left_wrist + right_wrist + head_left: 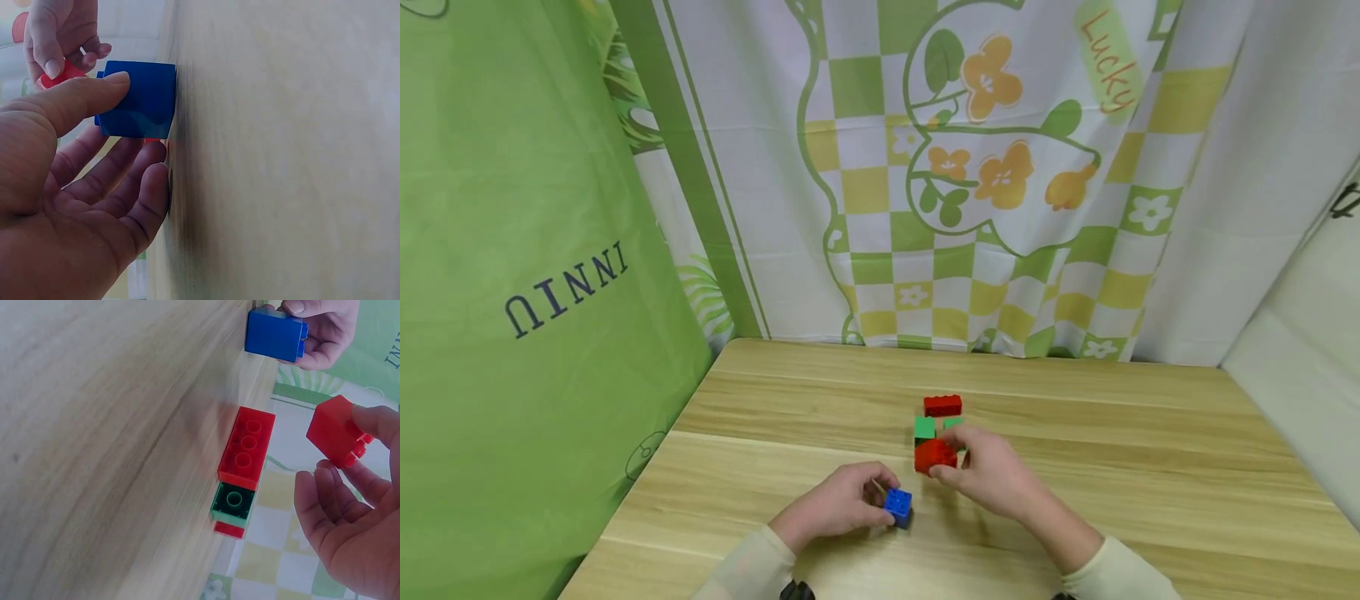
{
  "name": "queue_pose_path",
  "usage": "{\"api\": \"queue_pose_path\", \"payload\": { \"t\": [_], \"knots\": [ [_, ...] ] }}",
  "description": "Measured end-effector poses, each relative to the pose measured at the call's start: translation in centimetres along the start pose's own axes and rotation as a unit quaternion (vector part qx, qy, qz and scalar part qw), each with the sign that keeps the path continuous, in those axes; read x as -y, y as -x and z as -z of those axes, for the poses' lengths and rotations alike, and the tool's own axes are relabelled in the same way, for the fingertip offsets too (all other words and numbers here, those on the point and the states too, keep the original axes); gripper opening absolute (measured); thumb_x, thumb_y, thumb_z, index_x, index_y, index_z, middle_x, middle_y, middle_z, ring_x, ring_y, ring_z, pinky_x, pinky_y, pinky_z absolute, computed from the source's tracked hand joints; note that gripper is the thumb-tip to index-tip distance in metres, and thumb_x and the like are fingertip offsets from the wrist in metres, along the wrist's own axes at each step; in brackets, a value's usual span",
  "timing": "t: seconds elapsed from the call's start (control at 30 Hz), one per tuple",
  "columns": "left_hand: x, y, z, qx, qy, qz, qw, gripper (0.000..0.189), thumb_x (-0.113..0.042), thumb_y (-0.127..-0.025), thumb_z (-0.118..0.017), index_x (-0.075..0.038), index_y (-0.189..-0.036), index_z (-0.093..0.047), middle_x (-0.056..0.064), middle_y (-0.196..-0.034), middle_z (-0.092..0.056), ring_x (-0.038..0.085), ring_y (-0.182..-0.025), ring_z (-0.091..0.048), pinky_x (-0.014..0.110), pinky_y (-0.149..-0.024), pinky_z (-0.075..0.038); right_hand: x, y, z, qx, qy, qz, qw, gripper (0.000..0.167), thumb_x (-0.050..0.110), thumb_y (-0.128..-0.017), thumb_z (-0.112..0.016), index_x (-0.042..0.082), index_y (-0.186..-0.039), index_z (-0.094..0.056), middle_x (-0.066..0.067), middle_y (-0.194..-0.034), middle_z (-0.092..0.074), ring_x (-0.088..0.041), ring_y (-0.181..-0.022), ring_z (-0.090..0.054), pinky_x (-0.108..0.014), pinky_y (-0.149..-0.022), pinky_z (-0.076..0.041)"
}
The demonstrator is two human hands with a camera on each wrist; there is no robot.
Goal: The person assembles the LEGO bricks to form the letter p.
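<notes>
My left hand (842,502) holds a blue toy brick (898,507) between thumb and fingers, low over the table, its studs facing up in the head view. To its right and farther back, my right hand (994,473) pinches a red toy brick (336,431), raised above the table in the right wrist view. Beneath and beside that one, another red brick (247,447) lies on its side with its hollow underside showing. A green brick (925,428) stands right behind it, and a second green brick (953,423) is partly hidden by my right fingers.
One more red brick (942,406) lies behind the green ones. The wooden table (1112,442) runs back to a patterned curtain (865,208). A green cloth (550,400) hangs along the left side, and a pale one (1300,350) along the right.
</notes>
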State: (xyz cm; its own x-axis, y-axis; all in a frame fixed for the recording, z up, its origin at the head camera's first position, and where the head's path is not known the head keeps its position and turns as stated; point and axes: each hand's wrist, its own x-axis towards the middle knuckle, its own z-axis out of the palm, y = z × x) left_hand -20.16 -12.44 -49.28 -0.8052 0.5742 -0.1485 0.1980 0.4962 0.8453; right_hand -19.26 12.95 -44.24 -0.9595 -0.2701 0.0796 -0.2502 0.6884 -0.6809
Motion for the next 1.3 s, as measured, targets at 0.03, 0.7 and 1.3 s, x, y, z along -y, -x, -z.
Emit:
{"api": "queue_pose_path", "payload": {
  "t": [0.03, 0.7, 1.3],
  "knots": [
    [0.0, 0.0, 0.0, 0.001, 0.001, -0.001, 1.0000, 0.033, -0.014, -0.080, -0.082, -0.018, -0.108, -0.064, -0.007, -0.092, -0.064, 0.010, -0.086, -0.061, 0.027, -0.074, -0.050, -0.1, 0.0, 0.0, 0.003, 0.006, 0.005, 1.0000, 0.039, 0.032, -0.081, -0.080, 0.014, -0.113, -0.067, 0.006, -0.095, -0.063, -0.010, -0.071, -0.053, -0.028, -0.061, -0.046],
    [0.5, 0.4, 0.3, 0.004, 0.017, -0.012, 0.9998, 0.032, -0.016, -0.080, -0.081, -0.016, -0.106, -0.063, -0.004, -0.093, -0.066, 0.012, -0.085, -0.062, 0.028, -0.077, -0.051, 1.0, 0.4, -1.6, 0.068, -0.023, 0.070, 0.9950, 0.038, 0.028, -0.081, -0.081, 0.012, -0.112, -0.064, 0.005, -0.098, -0.064, -0.009, -0.070, -0.053, -0.027, -0.066, -0.047],
    [1.1, 0.2, 0.0, -0.011, 0.022, -0.035, 0.9991, 0.031, -0.018, -0.079, -0.082, -0.014, -0.104, -0.064, -0.002, -0.092, -0.068, 0.011, -0.084, -0.063, 0.027, -0.075, -0.051, 0.8, 0.3, -2.8, 0.094, -0.039, 0.087, 0.9909, 0.034, 0.034, -0.081, -0.082, 0.018, -0.104, -0.063, 0.009, -0.095, -0.063, -0.007, -0.066, -0.053, -0.026, -0.059, -0.047]
  ]
}}
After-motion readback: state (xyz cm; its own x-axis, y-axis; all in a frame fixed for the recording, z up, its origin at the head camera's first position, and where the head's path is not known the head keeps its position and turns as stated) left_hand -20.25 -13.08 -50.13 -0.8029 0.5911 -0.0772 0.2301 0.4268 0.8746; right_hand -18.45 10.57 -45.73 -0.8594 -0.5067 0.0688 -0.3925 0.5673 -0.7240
